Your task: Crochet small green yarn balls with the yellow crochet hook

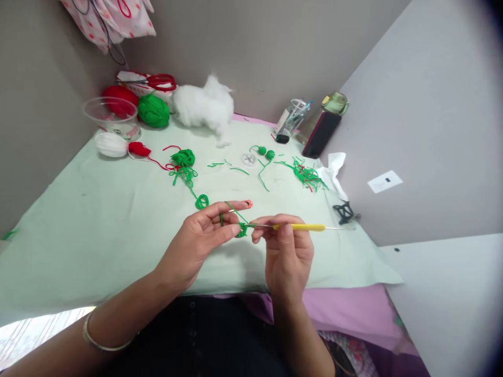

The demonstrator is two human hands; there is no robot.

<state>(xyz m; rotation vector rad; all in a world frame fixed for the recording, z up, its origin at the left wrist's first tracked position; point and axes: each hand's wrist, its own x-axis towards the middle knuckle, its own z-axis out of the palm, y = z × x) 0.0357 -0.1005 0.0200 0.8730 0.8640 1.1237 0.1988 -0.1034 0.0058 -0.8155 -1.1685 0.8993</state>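
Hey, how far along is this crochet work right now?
Two small green balls on the table already look finished. In progress: the left hand pinches a small green piece, while the right hand holds the yellow-handled hook to it. That piece looks unfinished, with yarn running from it over the left forefinger, so more stitching probably remains; how much, I can't tell.

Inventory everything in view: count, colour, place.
Crochet hook: 1, yellow, front
Crocheted piece: 1, green, front
Yarn balls: 2, red and green, left
Yarn bundles: 3, white, red, green, left
Scissors: 1, red, left
Tub: 1, clear, left
Dotted cloth: 1, pink, left
Stuffing: 1, white, back
Crocheted balls: 2, green, centre
Scrap pile: 1, mostly green, right
Cup: 1, clear, back
Bottle: 1, green, right
Phone: 1, dark, right
Tissue: 1, white, right
Tablecloth: 1, pale green, beneath
Hands: 2, bare, front
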